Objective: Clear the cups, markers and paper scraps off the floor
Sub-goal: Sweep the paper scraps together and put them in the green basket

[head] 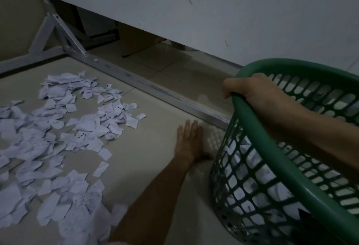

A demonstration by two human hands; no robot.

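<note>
Torn white paper scraps (58, 139) lie spread over the floor on the left half of the view. A green plastic mesh basket (258, 147) stands tilted at the right, with white paper showing through its wall. My right hand (250, 91) is closed over the basket's rim. My left hand (189, 141) lies flat on the floor, fingers apart, beside the basket's lower left wall and to the right of the scraps. It holds nothing. I see no cups or markers.
A white metal frame bar (155, 89) runs diagonally across the tiled floor behind the scraps. A white panel (213, 11) rises above it, with a dark gap beneath. A cardboard box (136, 40) sits in that gap.
</note>
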